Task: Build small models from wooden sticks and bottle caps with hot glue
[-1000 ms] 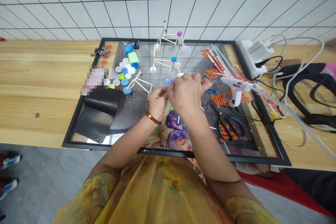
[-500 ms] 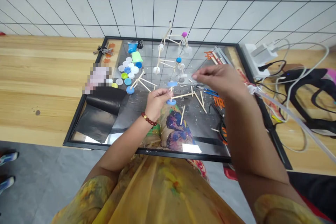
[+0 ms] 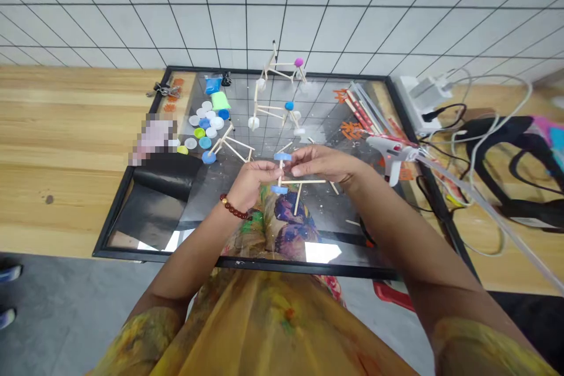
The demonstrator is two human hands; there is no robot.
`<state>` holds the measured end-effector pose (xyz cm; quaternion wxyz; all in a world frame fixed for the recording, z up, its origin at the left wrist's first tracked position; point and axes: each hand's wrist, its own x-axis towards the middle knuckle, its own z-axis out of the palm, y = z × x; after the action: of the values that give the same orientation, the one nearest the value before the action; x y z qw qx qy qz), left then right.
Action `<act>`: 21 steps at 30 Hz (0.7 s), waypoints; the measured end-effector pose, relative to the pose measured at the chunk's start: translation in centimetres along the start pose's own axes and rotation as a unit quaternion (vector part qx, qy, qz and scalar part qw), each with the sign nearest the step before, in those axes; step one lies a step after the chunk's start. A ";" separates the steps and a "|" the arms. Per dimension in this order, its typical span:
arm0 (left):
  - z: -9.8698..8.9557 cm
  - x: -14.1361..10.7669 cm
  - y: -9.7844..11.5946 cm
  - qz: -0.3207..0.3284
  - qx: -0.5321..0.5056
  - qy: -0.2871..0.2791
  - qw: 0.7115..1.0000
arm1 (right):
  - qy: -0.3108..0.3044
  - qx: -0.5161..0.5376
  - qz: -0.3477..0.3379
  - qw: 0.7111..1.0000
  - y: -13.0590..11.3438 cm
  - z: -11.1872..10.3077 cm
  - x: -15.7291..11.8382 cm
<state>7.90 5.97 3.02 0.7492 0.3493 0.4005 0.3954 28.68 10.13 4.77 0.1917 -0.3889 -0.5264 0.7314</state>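
Left hand (image 3: 253, 179) and right hand (image 3: 319, 163) grip a wooden-stick frame (image 3: 304, 181) with blue plastic bottle caps (image 3: 282, 156); a slackened pinch could drop it.

Two hands (image 3: 253, 183) — one held wooden-stick frame (image 3: 304, 181) with two blue caps (image 3: 282, 156), three more frames (image 3: 268, 108) — one hot glue gun (image 3: 390, 153), one beaded bracelet (image 3: 233, 207).

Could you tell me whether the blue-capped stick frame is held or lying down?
Held: the left hand and right hand pinch the stick frame.
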 end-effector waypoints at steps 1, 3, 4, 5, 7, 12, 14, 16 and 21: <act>0.0 0.0 0.1 -0.009 0.004 -0.011 1.000 | 0.000 -0.014 -0.004 1.000 0.1 -0.6 0.0; 0.1 0.0 0.1 -0.019 0.006 -0.020 1.000 | 0.027 -0.023 -0.018 0.999 0.3 -1.2 0.0; 0.2 0.0 0.1 -0.019 0.010 -0.022 1.000 | 0.044 -0.015 -0.024 0.999 0.5 -1.2 0.0; 0.2 0.0 0.0 -0.017 0.014 -0.022 1.000 | 0.051 -0.001 -0.029 0.998 0.7 -0.8 0.1; 0.3 0.0 -0.2 -0.015 0.018 -0.024 0.999 | 0.038 0.036 -0.032 0.998 1.1 0.4 0.2; 0.3 -0.1 -0.6 -0.021 0.004 -0.018 1.000 | 0.041 0.170 -0.040 0.984 2.2 3.4 0.1; 0.3 -0.1 -0.7 -0.020 0.003 -0.006 1.000 | 0.066 0.202 -0.047 0.976 2.5 3.9 0.1; 0.4 -0.1 -0.9 -0.015 0.006 -0.003 1.000 | 0.092 0.212 -0.051 0.972 2.7 4.2 0.1; 0.6 -0.2 -1.1 -0.005 0.010 -0.026 1.000 | 0.112 0.204 -0.054 0.971 3.0 4.3 0.1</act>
<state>8.76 5.19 2.39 0.7575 0.3651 0.3868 0.3786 25.66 6.45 2.59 0.3639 -0.3923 -0.3610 0.7638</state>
